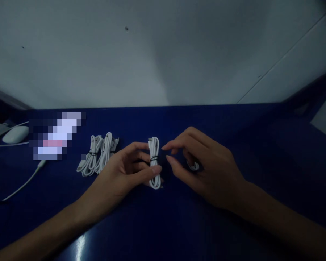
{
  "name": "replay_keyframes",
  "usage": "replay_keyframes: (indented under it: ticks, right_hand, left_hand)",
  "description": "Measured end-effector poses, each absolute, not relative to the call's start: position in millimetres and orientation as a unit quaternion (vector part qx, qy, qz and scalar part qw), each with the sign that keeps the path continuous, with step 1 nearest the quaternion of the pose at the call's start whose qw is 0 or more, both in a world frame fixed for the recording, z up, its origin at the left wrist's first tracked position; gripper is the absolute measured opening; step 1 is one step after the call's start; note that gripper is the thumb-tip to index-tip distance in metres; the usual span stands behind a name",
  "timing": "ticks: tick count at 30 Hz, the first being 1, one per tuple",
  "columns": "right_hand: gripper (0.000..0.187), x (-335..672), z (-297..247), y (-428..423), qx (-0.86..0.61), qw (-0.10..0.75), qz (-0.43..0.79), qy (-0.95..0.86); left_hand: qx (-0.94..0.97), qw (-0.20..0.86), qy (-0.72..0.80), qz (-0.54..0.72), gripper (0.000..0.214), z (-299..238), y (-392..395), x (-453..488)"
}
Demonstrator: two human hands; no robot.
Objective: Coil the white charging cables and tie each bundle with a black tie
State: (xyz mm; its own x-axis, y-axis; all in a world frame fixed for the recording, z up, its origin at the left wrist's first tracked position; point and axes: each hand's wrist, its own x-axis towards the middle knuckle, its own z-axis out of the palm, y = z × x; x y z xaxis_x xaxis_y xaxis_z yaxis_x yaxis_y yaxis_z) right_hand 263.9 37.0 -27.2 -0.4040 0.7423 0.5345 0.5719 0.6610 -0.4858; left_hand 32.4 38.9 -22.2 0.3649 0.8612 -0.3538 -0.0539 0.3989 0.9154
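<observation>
My left hand holds a bundled white cable upright between thumb and fingers, above the blue table. A thin black tie wraps the bundle's middle, and a connector end shows at its top. Just to the right, my right hand has its thumb and index finger apart, their tips close to the bundle without touching it. Part of another white cable shows past the right hand's curled fingers; most of it is hidden, and whether those fingers touch it is unclear. Several tied white cables lie on the table behind my left wrist.
A blurred-out lit phone-like device with a white cord plugged in lies at the left. Beyond it sits a white mouse. The blue table meets a pale wall at the back.
</observation>
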Motion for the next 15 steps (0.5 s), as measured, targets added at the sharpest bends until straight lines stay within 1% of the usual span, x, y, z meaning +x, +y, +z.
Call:
replay_keyframes:
  ticks: [3,5,11,15]
  right_hand:
    - [0.016,262.4,-29.0,35.9,-0.370,0.388,0.130,-0.834]
    - [0.016,262.4,-30.7,35.9,-0.368,0.389,0.139,-0.833]
    - [0.013,263.5,-34.4,36.0,-0.355,0.365,0.161,-0.845]
    - [0.012,264.4,-33.8,35.9,-0.341,0.338,0.174,-0.860]
  left_hand:
    - [0.441,0.694,0.463,0.330,0.059,-22.9,40.7,34.6]
    - [0.451,0.686,0.467,0.329,0.060,-23.6,41.3,34.8]
    - [0.507,0.669,0.459,0.291,0.042,-23.5,38.1,31.5]
    - [0.507,0.672,0.460,0.282,0.038,-22.9,37.1,30.3]
